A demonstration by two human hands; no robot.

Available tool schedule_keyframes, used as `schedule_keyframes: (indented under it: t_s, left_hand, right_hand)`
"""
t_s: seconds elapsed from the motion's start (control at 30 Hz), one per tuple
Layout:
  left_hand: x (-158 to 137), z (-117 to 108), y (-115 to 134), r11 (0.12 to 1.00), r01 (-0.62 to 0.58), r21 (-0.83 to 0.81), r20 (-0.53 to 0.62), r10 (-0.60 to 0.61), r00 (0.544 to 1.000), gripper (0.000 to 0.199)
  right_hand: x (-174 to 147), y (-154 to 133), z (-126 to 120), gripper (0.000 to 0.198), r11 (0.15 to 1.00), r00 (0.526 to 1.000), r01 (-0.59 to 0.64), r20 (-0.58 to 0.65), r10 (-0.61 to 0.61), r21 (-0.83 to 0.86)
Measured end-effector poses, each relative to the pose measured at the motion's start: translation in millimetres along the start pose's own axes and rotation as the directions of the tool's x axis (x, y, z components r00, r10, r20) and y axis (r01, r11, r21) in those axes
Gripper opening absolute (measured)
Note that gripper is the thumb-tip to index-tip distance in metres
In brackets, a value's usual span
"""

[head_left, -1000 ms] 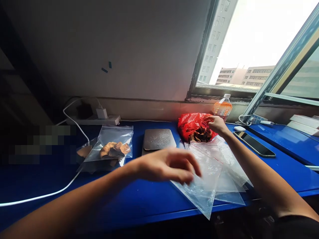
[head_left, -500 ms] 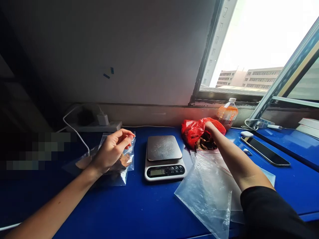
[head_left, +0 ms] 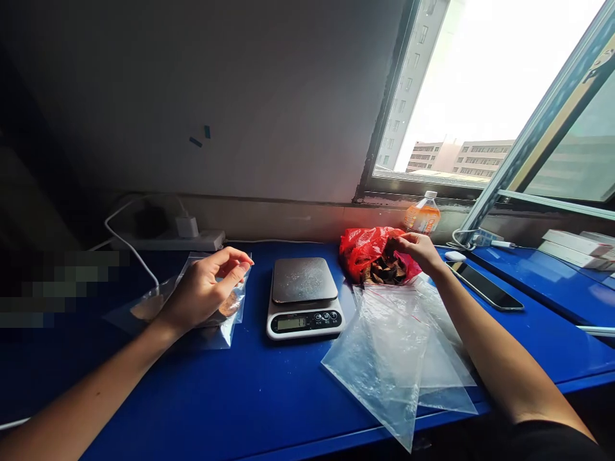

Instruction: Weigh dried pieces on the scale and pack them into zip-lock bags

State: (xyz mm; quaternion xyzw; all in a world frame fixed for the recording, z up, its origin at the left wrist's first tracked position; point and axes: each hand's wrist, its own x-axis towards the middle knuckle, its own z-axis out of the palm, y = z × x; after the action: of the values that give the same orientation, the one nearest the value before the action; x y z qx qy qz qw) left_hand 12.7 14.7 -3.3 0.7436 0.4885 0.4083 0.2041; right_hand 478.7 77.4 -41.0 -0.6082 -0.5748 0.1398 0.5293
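The right hand (head_left: 419, 248) pinches dark dried pieces at the mouth of the red bag (head_left: 365, 248), behind the scale (head_left: 303, 298) — a loose pinch could scatter bits onto the empty zip bags (head_left: 394, 346). The left hand (head_left: 206, 288), fingers loosely curled, rests on a filled pouch (head_left: 225, 307) and could nudge it off the stack.

Nothing is legible; the scale (head_left: 304, 298) display and bottle (head_left: 421, 216) label are blurred.

Left of your filled zip bag (head_left: 225, 307) – a pixelated patch (head_left: 57, 288), contents unreadable. Your left hand (head_left: 204, 291) covers most of that bag's brown pieces. Scale (head_left: 303, 298) display right of it – digits too small to read.
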Motion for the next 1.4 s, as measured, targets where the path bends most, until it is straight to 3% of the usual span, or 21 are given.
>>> schedule_keyframes:
  t_s: [0.17, 0.47, 0.53, 0.6, 0.67, 0.8, 0.9, 1.0, 1.1, 1.4]
  left_hand:
    - [-2, 2, 1, 0.993, -0.013, 0.116, 0.028, 0.009, 1.0, 0.026]
    - [-7, 5, 6, 0.996, 0.038, 0.083, 0.086, -0.045, 0.995, 0.029]
    - [-8, 4, 6, 0.994, 0.014, 0.107, 0.074, -0.022, 0.997, 0.028]
    - [-9, 4, 6, 0.986, -0.067, 0.151, 0.062, 0.059, 0.996, 0.026]
    - [-11, 5, 6, 0.963, -0.192, 0.191, 0.085, 0.178, 0.98, 0.022]
    - [-21, 11, 12, 0.894, -0.395, 0.211, 0.168, 0.365, 0.916, 0.016]
    - [-28, 17, 20, 0.811, -0.558, 0.178, 0.195, 0.527, 0.827, 0.014]
    - [-34, 24, 26, 0.76, -0.637, 0.127, 0.212, 0.607, 0.766, 0.016]
    - [-37, 29, 28, 0.746, -0.661, 0.086, 0.217, 0.633, 0.743, 0.018]
    - [-45, 37, 32, 0.752, -0.65, 0.108, 0.128, 0.638, 0.759, 0.033]
  right_hand:
    - [0, -2, -9, 0.052, 0.987, 0.999, -0.021, -0.041, 0.028, 0.158]
    - [-11, -29, -4, 0.038, 0.968, 0.999, -0.012, -0.025, 0.019, 0.25]
    - [-15, -37, 1, 0.035, 0.969, 1.0, 0.007, -0.015, -0.004, 0.248]
    - [-22, -50, 9, 0.031, 0.967, 0.995, 0.102, -0.034, -0.097, 0.234]
    - [-33, -68, 20, 0.024, 0.942, 0.958, 0.286, -0.05, -0.282, 0.177]
    - [-72, -113, 46, 0.006, 0.768, 0.768, 0.64, 0.018, -0.64, 0.003]
    - [-105, -138, 64, 0.004, 0.64, 0.64, 0.768, 0.063, -0.766, -0.022]
    - [-128, -146, 77, 0.013, 0.578, 0.569, 0.815, 0.126, -0.813, 0.05]
    - [-138, -144, 86, 0.017, 0.566, 0.547, 0.819, 0.167, -0.82, 0.096]
    - [-149, -140, 104, 0.016, 0.629, 0.611, 0.77, 0.16, -0.776, 0.106]
